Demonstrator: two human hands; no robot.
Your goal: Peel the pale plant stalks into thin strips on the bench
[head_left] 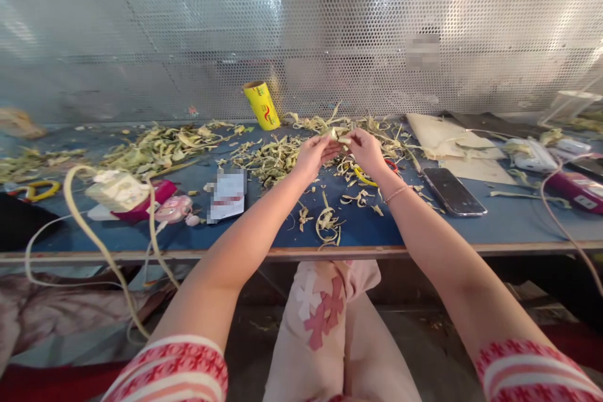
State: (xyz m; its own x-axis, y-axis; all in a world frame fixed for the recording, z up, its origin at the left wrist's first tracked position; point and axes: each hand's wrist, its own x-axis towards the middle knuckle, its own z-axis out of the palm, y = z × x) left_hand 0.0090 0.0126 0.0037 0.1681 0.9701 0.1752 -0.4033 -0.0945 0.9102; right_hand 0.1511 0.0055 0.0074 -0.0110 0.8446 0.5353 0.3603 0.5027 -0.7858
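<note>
My left hand [315,156] and my right hand [366,149] meet above the blue table [367,229], both pinching one small pale green piece of plant stalk [340,135] between their fingertips. A thin bracelet is on my right wrist. Under the hands lie curled pale peel strips [328,224] and a yellow and red ring-shaped thing [365,177], partly hidden by my right hand. Heaps of the same dried strips [271,160] spread behind and to the left.
A black phone [453,191] lies right of my right arm. A yellow roll [261,105] leans at the perforated metal back wall. A white card [228,195], a pink device [173,208], a box and cables sit left. More devices and cables lie far right.
</note>
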